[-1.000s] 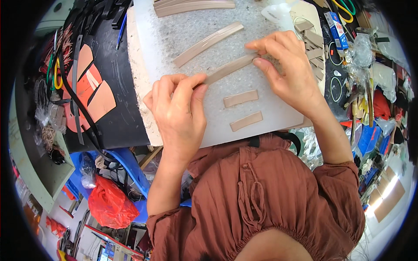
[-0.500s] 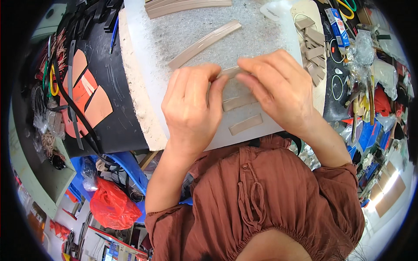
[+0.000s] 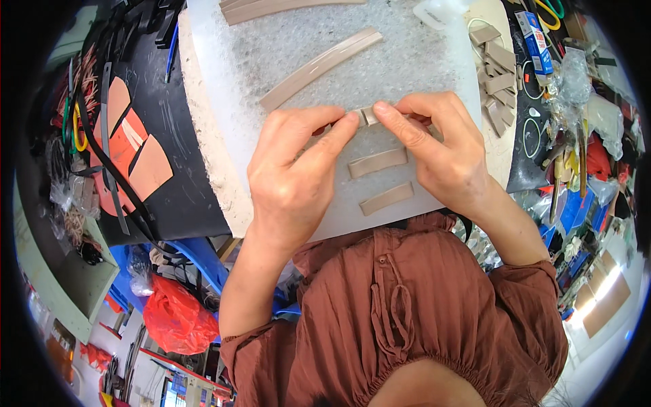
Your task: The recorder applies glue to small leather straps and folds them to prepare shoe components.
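Between my two hands is a short beige strip, pinched above a whitish, speckled sheet. My left hand grips its left end between thumb and fingers. At the other end, the thumb and fingers of my right hand close on it. A narrow dark line crosses the strip between my thumbs; I cannot tell whether it is a gap or a fold. Nearer me lie two more short beige strips, one upper and one lower. A longer beige strip lies slantwise beyond my hands.
Several long strips lie at the far edge. To the right is a pile of short beige pieces, near a blue and white box. On the black surface at left are orange-pink cut pieces and black straps.
My fingers have turned the strip and the right thumb now lies along its end, so more of it shows between my hands. The view has shifted slightly.
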### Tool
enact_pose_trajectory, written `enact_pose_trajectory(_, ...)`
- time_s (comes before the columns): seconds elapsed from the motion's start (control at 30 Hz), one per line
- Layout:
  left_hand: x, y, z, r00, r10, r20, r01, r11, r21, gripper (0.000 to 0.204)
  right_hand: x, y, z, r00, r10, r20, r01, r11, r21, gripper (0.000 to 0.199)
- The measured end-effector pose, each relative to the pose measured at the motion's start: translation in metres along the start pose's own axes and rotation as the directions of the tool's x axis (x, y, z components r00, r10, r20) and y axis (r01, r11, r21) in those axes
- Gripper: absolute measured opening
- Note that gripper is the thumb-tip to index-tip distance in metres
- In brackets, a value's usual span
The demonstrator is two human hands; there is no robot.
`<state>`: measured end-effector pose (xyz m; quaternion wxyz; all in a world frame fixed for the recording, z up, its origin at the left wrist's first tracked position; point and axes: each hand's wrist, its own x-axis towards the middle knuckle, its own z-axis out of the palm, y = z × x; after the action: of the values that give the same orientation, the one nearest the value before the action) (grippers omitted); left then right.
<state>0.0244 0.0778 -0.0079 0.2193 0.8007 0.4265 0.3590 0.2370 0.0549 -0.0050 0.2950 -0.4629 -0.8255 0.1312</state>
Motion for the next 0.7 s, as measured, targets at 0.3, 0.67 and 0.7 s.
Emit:
enact_pose_trajectory(0.3, 0.0, 0.001, 0.002, 1.0, 0.019, 0.018, -0.02, 0.999, 0.026, 0.029, 0.001, -0.002, 0.0, 0.998, -0.049, 0.041, 0.052, 0.996, -0.079, 0.047)
enact_pose_trajectory(0.67, 0.0, 0.007, -0.013, 0.955, 0.125, 0.267, -0.175, 0.969, 0.174, 0.048, 0.015, -0.009, -0.007, 0.986, -0.1, 0.132, 0.131, 0.959, -0.253, 0.029)
enact_pose_trajectory(0.7, 0.0, 0.008, -0.013, 0.957, 0.09, 0.277, -0.137, 0.978, 0.155, 0.048, 0.016, -0.009, -0.007, 0.985, -0.1, 0.137, 0.132, 0.959, -0.25, 0.028)
